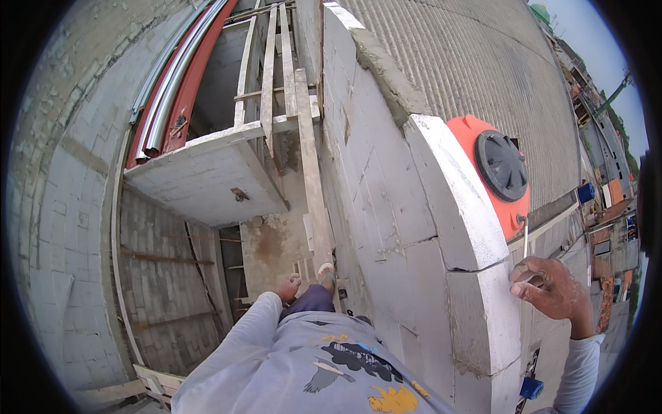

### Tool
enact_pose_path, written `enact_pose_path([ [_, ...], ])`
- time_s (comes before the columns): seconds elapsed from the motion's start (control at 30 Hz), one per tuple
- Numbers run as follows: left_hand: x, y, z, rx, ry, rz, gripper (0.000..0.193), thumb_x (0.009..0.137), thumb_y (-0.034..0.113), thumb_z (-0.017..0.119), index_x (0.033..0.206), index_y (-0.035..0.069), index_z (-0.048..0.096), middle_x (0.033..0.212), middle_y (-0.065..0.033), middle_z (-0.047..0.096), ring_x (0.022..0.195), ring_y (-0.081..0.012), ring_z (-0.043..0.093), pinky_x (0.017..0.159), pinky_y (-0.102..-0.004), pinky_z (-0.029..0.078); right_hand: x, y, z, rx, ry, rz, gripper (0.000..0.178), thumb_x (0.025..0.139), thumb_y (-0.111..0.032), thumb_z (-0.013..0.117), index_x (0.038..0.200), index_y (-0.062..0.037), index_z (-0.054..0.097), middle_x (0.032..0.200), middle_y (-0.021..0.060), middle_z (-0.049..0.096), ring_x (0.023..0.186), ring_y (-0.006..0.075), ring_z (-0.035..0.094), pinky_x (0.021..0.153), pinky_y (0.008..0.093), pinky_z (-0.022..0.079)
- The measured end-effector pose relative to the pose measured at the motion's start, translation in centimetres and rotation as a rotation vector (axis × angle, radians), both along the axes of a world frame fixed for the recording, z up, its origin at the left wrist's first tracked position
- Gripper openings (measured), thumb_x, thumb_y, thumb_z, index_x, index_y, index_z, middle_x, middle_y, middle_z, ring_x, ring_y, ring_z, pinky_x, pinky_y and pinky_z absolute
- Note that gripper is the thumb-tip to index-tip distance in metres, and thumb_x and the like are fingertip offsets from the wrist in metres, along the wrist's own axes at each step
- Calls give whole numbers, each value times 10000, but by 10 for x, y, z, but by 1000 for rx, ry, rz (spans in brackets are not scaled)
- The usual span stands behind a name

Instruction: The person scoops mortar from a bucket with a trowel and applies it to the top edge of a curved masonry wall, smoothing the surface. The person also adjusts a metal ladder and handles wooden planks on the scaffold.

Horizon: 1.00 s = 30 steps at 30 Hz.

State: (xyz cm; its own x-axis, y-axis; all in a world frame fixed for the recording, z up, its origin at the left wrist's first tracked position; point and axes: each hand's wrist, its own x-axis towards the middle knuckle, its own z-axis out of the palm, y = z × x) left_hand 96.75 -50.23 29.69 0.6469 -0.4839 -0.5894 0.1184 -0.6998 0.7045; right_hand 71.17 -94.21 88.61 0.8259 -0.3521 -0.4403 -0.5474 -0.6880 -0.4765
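Observation:
My right hand [552, 286] is raised beside the white top edge of the block wall [458, 186]. Its fingers curl loosely, with a gap between thumb and forefinger and nothing seen in it; whether it touches the wall is unclear. My left hand [288, 288] hangs low next to my dark trouser leg, small in view, its fingers folded and no object visible in them. Below, my sandalled foot [327, 274] stands on the end of a long narrow wooden plank [310, 159], which runs away from me along the wall.
Ahead, more planks [269, 76] bridge an opening beside a concrete slab [207, 176]. Red and silver metal profiles [169, 90] lie on it at left. A deep drop shows a lower floor [269, 245]. Past the wall are an orange water tank [486, 172] and a corrugated roof [476, 62].

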Motion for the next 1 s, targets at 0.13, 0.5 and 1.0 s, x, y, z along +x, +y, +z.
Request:
enact_pose_path([
  [0.13, 67, 0, -9, 23, 0, 131, 448, 953, 319, 609, 1264, 0, 663, 1198, -211, 715, 1117, -331, 689, 977, -403, 524, 98, -44, 6, -144, 35, -150, 467, 970, -326, 697, 1258, 32, 611, 997, 182, 716, 953, 256, 732, 819, 371, 563],
  [0.5, 125, 26, -13, -79, -88, 539, 417, 972, 272, 621, 1250, -37, 654, 1054, -180, 740, 886, -234, 721, 797, -365, 571, 353, -174, -75, -41, -158, -7, 529, 1014, -323, 622, 1404, 15, 506, 1127, 189, 686, 1051, 253, 687, 883, 381, 551],
  [1.0, 201, -21, 4, 83, -70, 565, 369, 984, 263, 609, 1226, -8, 674, 960, -141, 736, 889, -246, 713, 776, -362, 569, 682, -285, -153, 271, -183, -39, 928, 990, -654, 512, 1591, 0, 244, 1539, 280, 405, 1385, 414, 465, 1137, 506, 403],
])
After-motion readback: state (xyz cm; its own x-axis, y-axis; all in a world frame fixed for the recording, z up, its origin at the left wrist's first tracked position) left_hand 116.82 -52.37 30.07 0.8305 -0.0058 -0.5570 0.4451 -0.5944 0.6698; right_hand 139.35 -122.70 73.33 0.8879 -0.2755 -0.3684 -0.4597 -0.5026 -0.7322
